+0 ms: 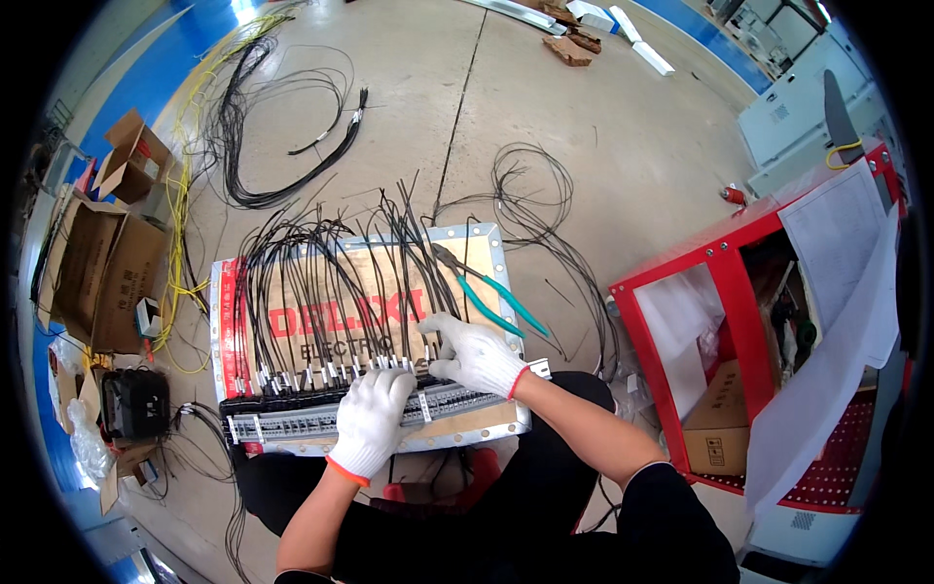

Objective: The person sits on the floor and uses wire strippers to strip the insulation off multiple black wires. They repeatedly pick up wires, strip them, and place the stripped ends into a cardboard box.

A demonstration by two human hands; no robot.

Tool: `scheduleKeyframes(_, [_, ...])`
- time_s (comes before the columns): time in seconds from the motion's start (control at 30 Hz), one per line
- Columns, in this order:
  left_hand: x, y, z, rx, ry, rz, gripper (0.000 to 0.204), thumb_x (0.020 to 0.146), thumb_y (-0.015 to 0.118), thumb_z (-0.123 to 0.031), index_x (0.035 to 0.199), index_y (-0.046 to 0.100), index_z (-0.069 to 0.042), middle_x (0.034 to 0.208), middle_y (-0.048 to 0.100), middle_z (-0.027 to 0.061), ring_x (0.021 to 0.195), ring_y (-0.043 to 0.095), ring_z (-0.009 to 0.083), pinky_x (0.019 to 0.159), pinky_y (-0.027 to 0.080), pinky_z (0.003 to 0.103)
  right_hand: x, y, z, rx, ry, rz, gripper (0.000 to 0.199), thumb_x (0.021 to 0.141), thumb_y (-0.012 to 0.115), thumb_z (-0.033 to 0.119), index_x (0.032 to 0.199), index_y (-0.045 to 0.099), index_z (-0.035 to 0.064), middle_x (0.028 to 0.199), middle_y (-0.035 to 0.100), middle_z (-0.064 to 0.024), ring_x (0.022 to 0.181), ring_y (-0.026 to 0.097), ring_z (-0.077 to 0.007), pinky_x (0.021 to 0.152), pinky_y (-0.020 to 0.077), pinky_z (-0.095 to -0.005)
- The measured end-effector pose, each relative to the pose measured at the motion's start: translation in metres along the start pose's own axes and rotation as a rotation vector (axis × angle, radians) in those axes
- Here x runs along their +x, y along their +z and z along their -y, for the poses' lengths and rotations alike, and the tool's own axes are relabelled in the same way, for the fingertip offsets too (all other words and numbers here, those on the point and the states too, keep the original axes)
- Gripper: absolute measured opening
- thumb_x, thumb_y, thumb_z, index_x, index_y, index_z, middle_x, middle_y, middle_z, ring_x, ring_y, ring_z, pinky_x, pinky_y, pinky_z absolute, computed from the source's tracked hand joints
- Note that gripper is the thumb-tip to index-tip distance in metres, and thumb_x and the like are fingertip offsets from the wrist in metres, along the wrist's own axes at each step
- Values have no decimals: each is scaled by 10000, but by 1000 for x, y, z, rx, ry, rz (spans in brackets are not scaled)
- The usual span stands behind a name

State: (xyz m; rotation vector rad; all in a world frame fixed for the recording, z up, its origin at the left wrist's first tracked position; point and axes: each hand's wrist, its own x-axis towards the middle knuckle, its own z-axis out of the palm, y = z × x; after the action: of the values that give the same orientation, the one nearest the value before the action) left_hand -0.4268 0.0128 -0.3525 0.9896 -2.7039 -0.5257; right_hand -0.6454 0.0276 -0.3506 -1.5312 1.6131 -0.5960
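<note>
A long grey terminal block strip (311,420) lies across the near side of a cardboard box panel (255,336) on my lap. Many thin black wires (336,282) with white marker sleeves run along its far edge and bend away over the cardboard. My left hand (375,414), in a white knit glove, is closed over the strip right of its middle; its fingertips reach the wire ends, and what they pinch is hidden. My right hand (477,362), gloved too, hovers by the rightmost wires with thumb and forefinger apart. Beyond it, teal-handled pliers (496,292) lie on the cardboard.
Loose black cable bundles (233,146) and a coil (530,195) lie on the floor ahead. Open cartons (107,263) and a black case (136,404) stand left. At right is a red-framed cabinet (720,292) with paper sheets (837,243) over it.
</note>
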Motion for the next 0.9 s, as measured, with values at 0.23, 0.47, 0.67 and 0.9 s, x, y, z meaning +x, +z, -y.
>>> scheduleKeyframes(0.23, [0,-19,-7,-23,63,85,497,594,870,-291,1020,661,-142,1119,609,29,1024,582,275,875,501,411,8,-6,-8,661,244,153,266,932,650,153,1129,635,-25,895,707,-40,739,621,-106,641,495,-246])
scheduleKeyframes(0.47, [-11,-31,-17,60,105,139,553,685,829,-455,1124,669,-159,1261,575,67,1168,543,314,963,475,433,17,8,-16,-61,-310,-302,167,909,635,191,946,664,31,823,675,-156,794,666,-334,689,523,-419])
scheduleKeyframes(0.67, [32,-25,-9,-623,-207,-4,372,946,624,-262,1240,610,-34,1157,676,166,1060,658,299,916,515,353,42,4,-18,-208,-240,-243,281,947,589,274,823,584,22,749,646,-186,745,635,-400,676,496,-492])
scheduleKeyframes(0.9, [62,14,1,-407,-522,93,374,914,546,-191,1225,584,14,1073,692,230,997,673,387,871,529,440,34,-8,-13,52,-172,-181,283,964,550,278,894,639,19,823,644,-225,826,630,-410,726,482,-466])
